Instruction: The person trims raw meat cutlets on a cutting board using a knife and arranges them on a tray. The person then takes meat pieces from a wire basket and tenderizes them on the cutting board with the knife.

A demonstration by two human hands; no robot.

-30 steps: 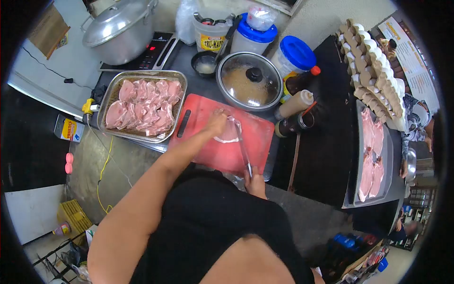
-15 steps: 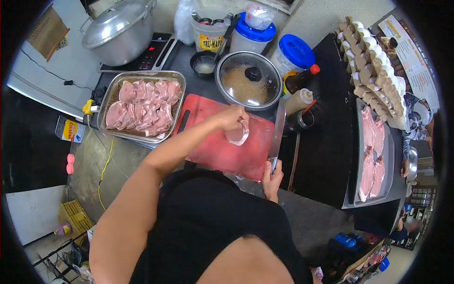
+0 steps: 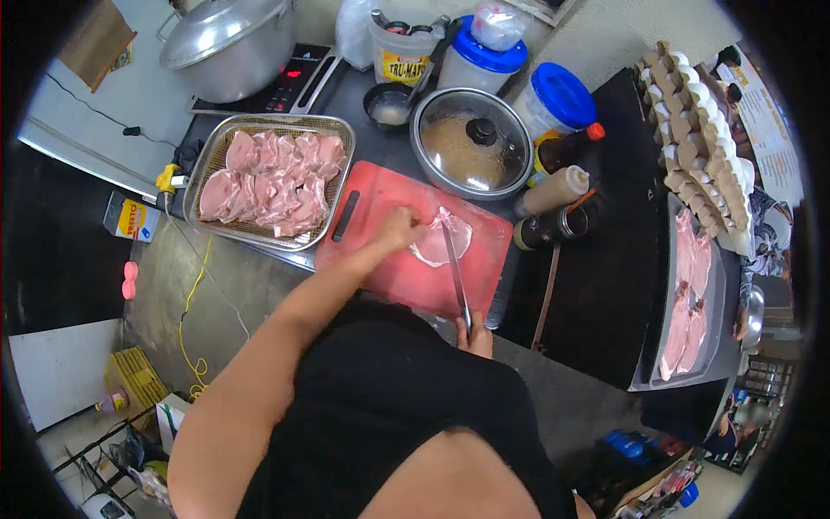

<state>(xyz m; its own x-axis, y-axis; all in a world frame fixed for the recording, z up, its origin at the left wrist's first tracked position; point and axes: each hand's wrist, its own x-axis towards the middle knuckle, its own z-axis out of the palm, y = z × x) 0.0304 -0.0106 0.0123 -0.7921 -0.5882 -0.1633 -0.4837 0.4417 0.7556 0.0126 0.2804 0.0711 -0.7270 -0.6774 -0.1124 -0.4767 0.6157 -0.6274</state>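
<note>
A slice of raw pork (image 3: 462,235) lies flat on the red cutting board (image 3: 389,275). At its left edge is my left hand (image 3: 403,230), fingers curled in and closed on the meat's border. My right hand (image 3: 475,336) grips the handle of a long kitchen knife (image 3: 454,262) at the board's front edge. The blade points away from me and rests across the pork. Left of the board, a wire-lined metal tray (image 3: 322,130) carries several raw pork slices (image 3: 275,177) piled together.
Behind the board stand a lidded glass-topped pan (image 3: 432,177), a black bowl (image 3: 386,105) and blue-lidded tubs (image 3: 564,91). Bottles (image 3: 558,189) crowd its right. Farther right are egg trays (image 3: 692,130) and a meat tray (image 3: 722,307), with another person's arm (image 3: 742,320) beyond. A large pot (image 3: 229,52) sits back left.
The pork slice, lifted in my left hand before, now lies flat on the board. My right hand has brought the knife leftward from the board's right edge onto the meat.
</note>
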